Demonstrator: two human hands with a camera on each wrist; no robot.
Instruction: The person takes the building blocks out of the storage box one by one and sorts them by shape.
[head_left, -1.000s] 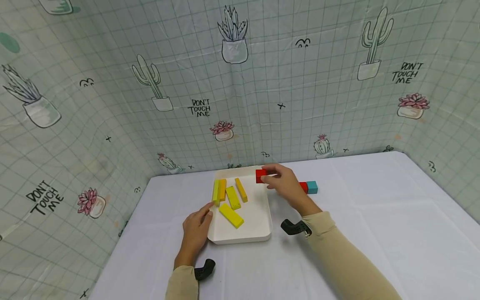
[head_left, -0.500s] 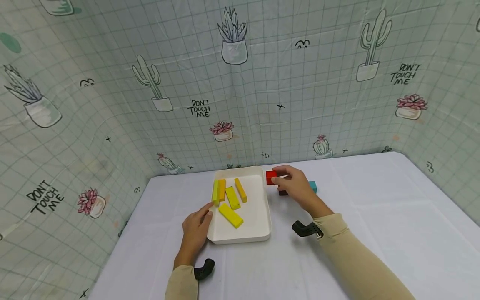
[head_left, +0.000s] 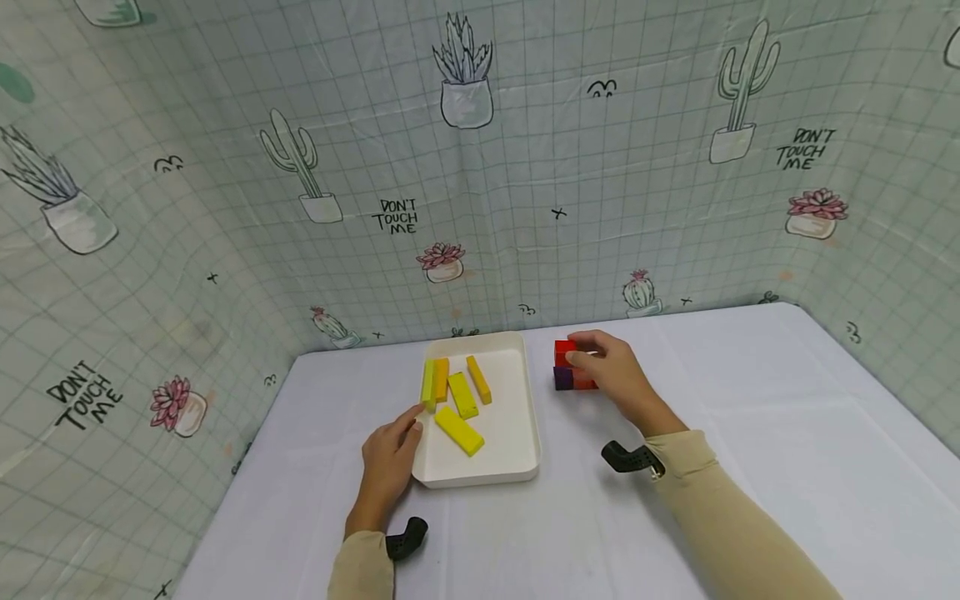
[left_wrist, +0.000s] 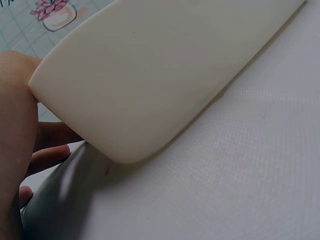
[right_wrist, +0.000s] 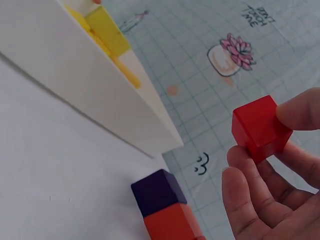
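My right hand (head_left: 622, 375) pinches a red cube (head_left: 564, 352) between thumb and fingers. In the right wrist view the red cube (right_wrist: 261, 125) is held up and apart from the row of cubes below. That row has a dark purple cube (head_left: 562, 379) at its left end and an orange-red cube (head_left: 584, 380) beside it; the hand hides the rest. My left hand (head_left: 390, 458) rests against the left side of a white tray (head_left: 480, 477), fingertips right at its rim. In the left wrist view the tray's wall (left_wrist: 135, 90) fills much of the picture.
Inside the tray lie several yellow and orange blocks, among them a yellow block (head_left: 459, 431) near the front. A white cloth (head_left: 480, 542) covers the table. Behind it hangs a grid-patterned curtain (head_left: 510, 167) with plant drawings.
My right hand has carried the red cube rightward from above the tray's right rim to above the row of cubes, now covering the blue-green cube. The left hand stays at the tray.
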